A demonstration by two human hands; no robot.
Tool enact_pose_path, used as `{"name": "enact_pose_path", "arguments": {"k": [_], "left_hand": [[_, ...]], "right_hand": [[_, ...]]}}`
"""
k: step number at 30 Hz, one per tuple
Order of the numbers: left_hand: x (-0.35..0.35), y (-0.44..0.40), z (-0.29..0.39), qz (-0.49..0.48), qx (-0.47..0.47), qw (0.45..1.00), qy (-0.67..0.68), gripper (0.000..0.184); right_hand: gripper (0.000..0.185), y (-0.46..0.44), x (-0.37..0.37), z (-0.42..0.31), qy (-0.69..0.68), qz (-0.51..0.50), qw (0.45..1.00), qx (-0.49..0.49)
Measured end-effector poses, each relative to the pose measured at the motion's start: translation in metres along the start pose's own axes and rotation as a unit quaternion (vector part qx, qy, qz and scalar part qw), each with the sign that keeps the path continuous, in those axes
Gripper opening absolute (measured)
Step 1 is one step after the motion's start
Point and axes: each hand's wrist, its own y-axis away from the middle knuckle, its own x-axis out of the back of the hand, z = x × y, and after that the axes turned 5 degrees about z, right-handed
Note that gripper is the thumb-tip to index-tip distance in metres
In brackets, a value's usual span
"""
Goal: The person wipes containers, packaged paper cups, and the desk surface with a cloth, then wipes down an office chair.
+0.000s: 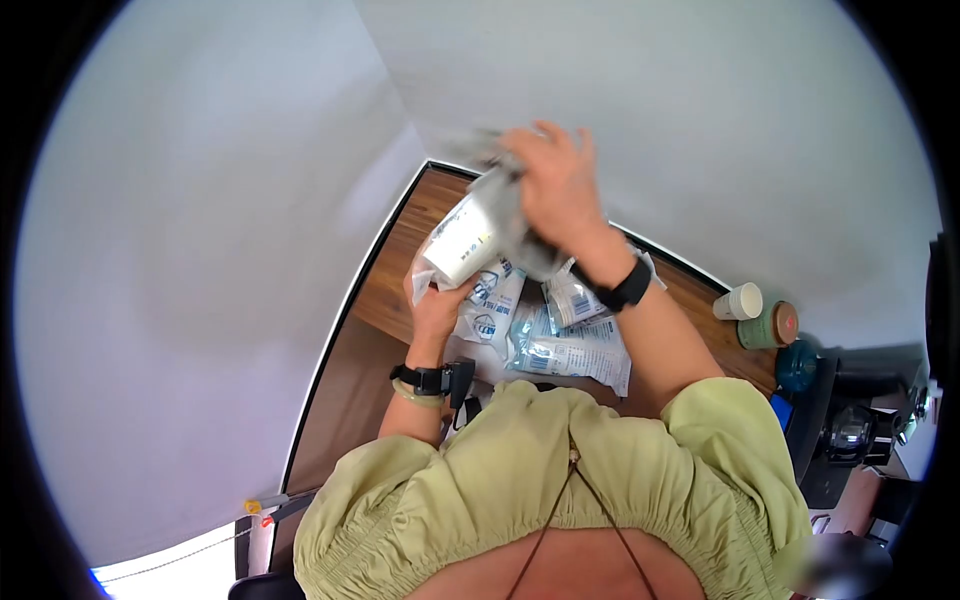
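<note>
My left hand [437, 300] is wrapped round the lower end of a white paper cup stack [462, 243] in clear plastic, tilted up to the right. Above and right of it, my right hand [556, 180] is raised, with a blurred grey cloth [520, 225] hanging beneath its fingers and touching the upper part of the stack. Below my hands, a blue-and-white plastic package [570, 350] lies on the wooden surface, among other printed packages [486, 318]. Motion blur hides how the fingers of my right hand meet the cloth.
White walls meet behind the wooden counter [385, 285]. To the right stand white paper cups [738, 302], a green jar with a brown lid [770, 326] and a dark blue round container [797, 366]. A coffee machine [850, 435] is farther right.
</note>
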Motion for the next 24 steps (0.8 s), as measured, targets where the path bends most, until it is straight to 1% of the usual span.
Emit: {"name": "enact_pose_path", "arguments": {"k": [1,4,5,6,7,8,9,10,11,12,13,14,16,17,20,21,22,23,24], "left_hand": [[0.0,-0.003,-0.002,-0.012,-0.017,1.0,0.002,0.073],[-0.006,-0.001,0.008,-0.037,-0.029,0.999,-0.002,0.072],[-0.002,-0.004,0.002,-0.046,-0.049,0.997,-0.041,0.063],[-0.002,-0.004,0.004,-0.04,-0.066,0.995,-0.056,0.061],[-0.003,-0.003,0.007,-0.035,-0.082,0.993,-0.071,0.059],[-0.003,-0.002,0.009,-0.031,-0.099,0.991,-0.087,0.057],[-0.009,0.004,0.007,0.021,-0.169,0.976,-0.138,0.052],[-0.014,0.005,0.007,0.013,-0.117,0.993,-0.003,0.053],[-0.018,0.007,0.007,0.005,-0.063,0.989,0.131,0.054],[-0.021,0.009,0.012,0.0,-0.005,0.965,0.261,0.055],[-0.018,0.003,0.011,0.038,0.083,0.941,0.325,0.056],[-0.017,-0.001,0.01,0.023,0.089,0.943,0.319,0.057],[-0.019,-0.003,0.016,-0.01,0.103,0.946,0.306,0.059],[-0.024,0.001,0.017,0.001,0.086,0.945,0.315,0.053],[-0.03,0.003,0.018,0.018,0.086,0.938,0.336,0.052],[-0.03,0.003,0.017,0.019,0.095,0.932,0.349,0.051],[-0.028,0.0,0.012,0.02,0.102,0.926,0.363,0.051],[-0.024,-0.003,0.005,0.021,0.109,0.92,0.376,0.051],[-0.008,-0.006,-0.017,-0.047,0.111,0.945,0.303,0.05]], "right_hand": [[0.039,-0.006,0.003,0.018,0.023,-0.002,0.999,-0.041],[0.04,-0.01,0.012,0.024,-0.079,-0.088,0.99,-0.071],[0.041,-0.003,0.013,0.013,-0.095,-0.081,0.991,-0.038],[0.042,0.007,0.015,-0.015,-0.109,-0.075,0.991,-0.004],[0.043,0.019,0.015,-0.041,-0.163,-0.018,0.985,0.046],[0.042,0.03,0.009,-0.061,-0.159,-0.034,0.981,0.108],[0.044,0.041,0.018,-0.079,-0.149,-0.062,0.979,0.125],[0.045,0.043,0.016,-0.077,-0.128,-0.051,0.98,0.141],[0.046,0.048,0.012,-0.071,-0.109,-0.041,0.981,0.157],[0.047,0.053,0.012,-0.065,-0.091,-0.032,0.98,0.172],[0.045,0.049,0.017,-0.052,-0.067,-0.023,0.987,0.145],[0.046,0.042,0.02,-0.033,-0.026,0.018,0.992,0.124],[0.048,0.027,0.026,0.005,-0.042,0.077,0.996,0.009],[0.048,0.025,0.028,0.016,-0.057,0.116,0.991,-0.044],[0.049,0.033,0.021,0.005,-0.038,0.123,0.991,-0.042],[0.047,0.04,0.02,-0.012,-0.005,0.099,0.995,0.0],[0.046,0.053,0.017,-0.029,-0.032,0.043,0.998,0.037],[0.045,0.068,0.014,-0.053,-0.06,-0.004,0.997,0.054],[0.047,0.086,0.01,-0.07,-0.137,-0.049,0.986,0.08]]}}
